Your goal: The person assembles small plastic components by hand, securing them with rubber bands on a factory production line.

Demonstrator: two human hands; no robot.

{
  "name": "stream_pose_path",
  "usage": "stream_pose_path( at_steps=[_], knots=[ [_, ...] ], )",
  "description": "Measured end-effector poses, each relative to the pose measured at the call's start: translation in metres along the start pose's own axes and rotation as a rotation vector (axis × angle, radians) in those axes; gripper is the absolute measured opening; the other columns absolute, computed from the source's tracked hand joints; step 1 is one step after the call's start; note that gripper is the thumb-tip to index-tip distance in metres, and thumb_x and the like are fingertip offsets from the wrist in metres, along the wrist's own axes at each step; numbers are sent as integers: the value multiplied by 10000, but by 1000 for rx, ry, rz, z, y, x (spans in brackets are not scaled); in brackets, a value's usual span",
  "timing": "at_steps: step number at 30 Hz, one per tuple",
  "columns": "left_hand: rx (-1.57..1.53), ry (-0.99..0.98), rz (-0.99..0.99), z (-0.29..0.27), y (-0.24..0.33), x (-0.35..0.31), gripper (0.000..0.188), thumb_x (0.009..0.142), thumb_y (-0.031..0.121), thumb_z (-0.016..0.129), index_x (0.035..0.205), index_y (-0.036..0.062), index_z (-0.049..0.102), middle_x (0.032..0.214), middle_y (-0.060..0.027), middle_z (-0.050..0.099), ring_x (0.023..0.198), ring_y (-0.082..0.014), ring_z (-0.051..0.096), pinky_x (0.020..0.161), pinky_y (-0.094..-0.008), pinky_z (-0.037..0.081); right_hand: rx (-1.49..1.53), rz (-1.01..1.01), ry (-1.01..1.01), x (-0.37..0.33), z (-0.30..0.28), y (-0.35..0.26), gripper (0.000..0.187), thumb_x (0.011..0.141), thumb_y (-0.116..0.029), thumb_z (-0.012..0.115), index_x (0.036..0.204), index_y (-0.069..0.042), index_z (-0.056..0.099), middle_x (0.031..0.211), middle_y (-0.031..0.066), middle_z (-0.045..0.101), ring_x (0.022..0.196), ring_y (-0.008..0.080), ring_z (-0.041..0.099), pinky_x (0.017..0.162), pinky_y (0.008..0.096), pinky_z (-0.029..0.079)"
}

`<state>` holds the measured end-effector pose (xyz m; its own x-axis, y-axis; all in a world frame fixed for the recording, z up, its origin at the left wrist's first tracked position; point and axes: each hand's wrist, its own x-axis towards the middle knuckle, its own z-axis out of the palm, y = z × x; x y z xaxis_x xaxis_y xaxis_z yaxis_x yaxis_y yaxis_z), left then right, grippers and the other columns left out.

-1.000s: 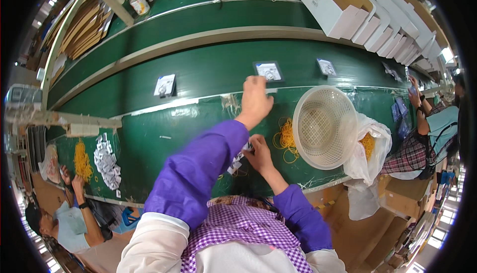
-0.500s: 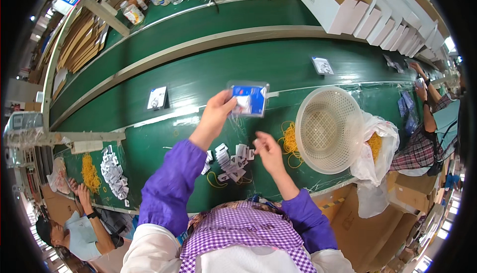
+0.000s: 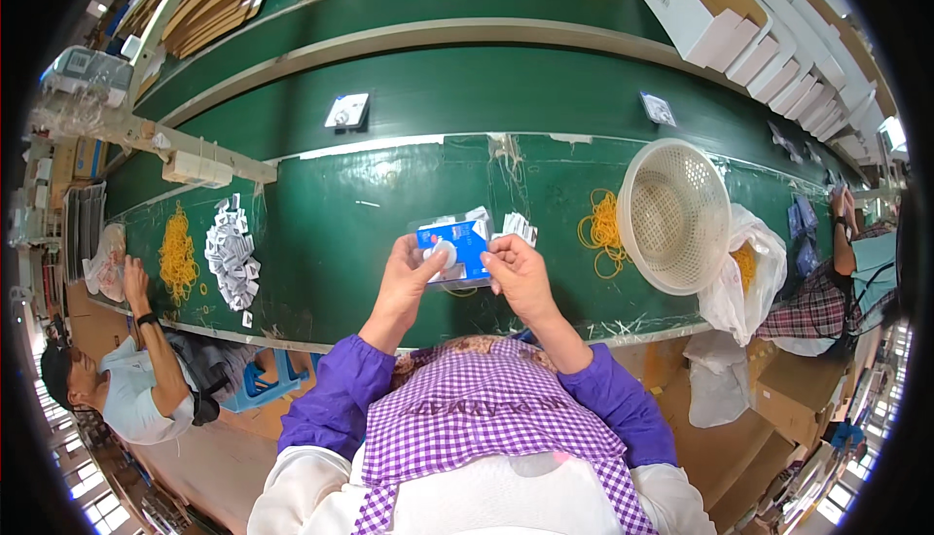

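Both hands hold a clear blister pack with a blue card (image 3: 472, 246) above the near part of the green table. My left hand (image 3: 401, 277) grips its left end, the thumb lying across the blue face. At the right edge my right hand (image 3: 522, 280) pinches the pack between thumb and fingers; whether it also holds a small piece is hidden. Just beyond the pack lies a pile of small white folded pieces (image 3: 520, 229), partly covered by the pack and hands.
Yellow rubber bands (image 3: 605, 229) lie right of my hands, beside a white perforated basket (image 3: 637, 214) and a plastic bag (image 3: 747, 292). Two packs (image 3: 347, 111) (image 3: 658, 109) rest on the green belt (image 3: 496, 78). Leftward are more white pieces (image 3: 232, 258), rubber bands (image 3: 178, 253) and a co-worker (image 3: 146, 379).
My left hand has brought the blister pack nearer to me. My right hand has risen from beside the white pieces and now grips the pack too. The view has shifted.
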<state>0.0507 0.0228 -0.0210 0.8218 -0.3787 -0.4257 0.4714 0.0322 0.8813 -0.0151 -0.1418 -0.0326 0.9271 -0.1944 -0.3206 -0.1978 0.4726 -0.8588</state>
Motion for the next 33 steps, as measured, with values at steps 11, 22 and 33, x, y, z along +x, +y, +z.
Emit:
stream_pose_path(
  at_steps=[11,22,33],
  knots=[
    [-200,43,-155,-51,-46,-59,425,897,276,553,1210,23,418,1113,-71,546,990,-148,535,859,-298,429,-858,-249,408,12,-77,44,102,784,-97,604,853,-24,592,743,126,601,652,259,591,605,328,469],
    [-465,-51,-180,-43,-42,-65,374,897,263,543,1179,37,447,1095,-48,549,996,-161,528,869,-358,437,-1184,-295,304,34,-102,49,346,639,-132,752,844,-35,490,821,140,499,733,335,517,641,410,425],
    [-379,-88,-130,-18,-20,-55,380,896,252,551,1171,28,415,1095,-64,537,1004,-152,527,864,-306,446,-154,128,134,-15,-58,-18,181,829,-64,595,1000,-3,591,755,18,566,655,64,549,562,205,434]
  ],
)
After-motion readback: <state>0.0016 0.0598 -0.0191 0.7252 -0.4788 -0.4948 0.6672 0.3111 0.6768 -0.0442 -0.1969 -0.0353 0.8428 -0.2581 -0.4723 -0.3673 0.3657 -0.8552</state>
